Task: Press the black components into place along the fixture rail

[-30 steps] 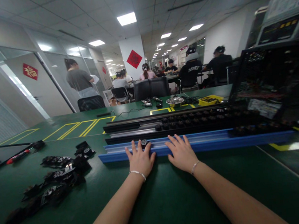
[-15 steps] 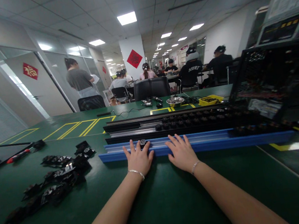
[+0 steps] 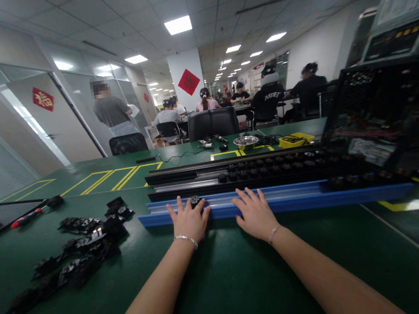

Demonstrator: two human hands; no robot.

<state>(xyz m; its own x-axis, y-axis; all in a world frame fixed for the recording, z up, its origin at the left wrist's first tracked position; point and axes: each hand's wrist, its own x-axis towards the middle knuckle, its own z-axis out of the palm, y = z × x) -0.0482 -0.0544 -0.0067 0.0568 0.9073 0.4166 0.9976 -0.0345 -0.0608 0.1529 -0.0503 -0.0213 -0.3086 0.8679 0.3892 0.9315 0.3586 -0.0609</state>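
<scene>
A long blue channel rail (image 3: 300, 202) lies across the green table in front of me. My left hand (image 3: 190, 222) rests on its left part with the fingers spread. Between those fingertips sits a small black part (image 3: 194, 200) in the channel, touched by the hand but not gripped. Further right, my right hand (image 3: 255, 214) lies on the rail with fingers stretched out and nothing in them. A row of similar black parts (image 3: 363, 180) fills the rail's right end.
Black rails (image 3: 183, 193) with rows of black parts lie just behind. A heap of black parts (image 3: 89, 240) and a red-and-black tool (image 3: 26, 218) are left. Farther back are a metal bowl (image 3: 246, 142) and a yellow tray (image 3: 295, 140). An open computer case (image 3: 387, 97) stands right.
My left hand has slid a little to the left along the blue rail, and the small black part has shifted left with it. My right hand has stayed in place.
</scene>
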